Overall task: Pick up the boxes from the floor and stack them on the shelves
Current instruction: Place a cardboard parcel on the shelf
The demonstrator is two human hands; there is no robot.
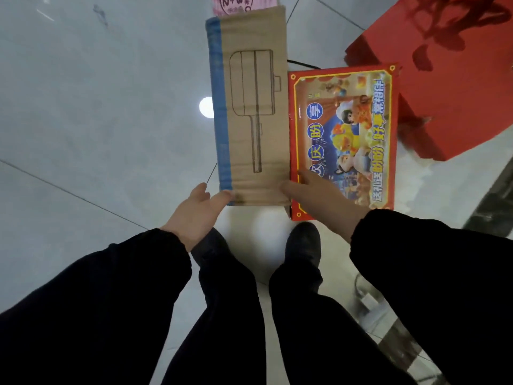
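A long brown cardboard box [249,112] with a blue stripe and a line drawing lies on the tiled floor in front of me. Right beside it lies a flat red box [344,134] with a colourful cartoon print. My left hand [197,212] reaches the near left corner of the brown box, its fingers straight and its thumb touching the box edge. My right hand [319,201] is at the near right corner, its thumb pressing the brown box's near edge and its fingers lying over the red box. Both sleeves are dark.
A large red paper bag [449,79] stands at the right behind the red box. A pink printed box [230,4] peeks out at the top behind the brown one. My two dark shoes [302,243] stand just behind the boxes. A white plug and cable [369,301] lie at the lower right.
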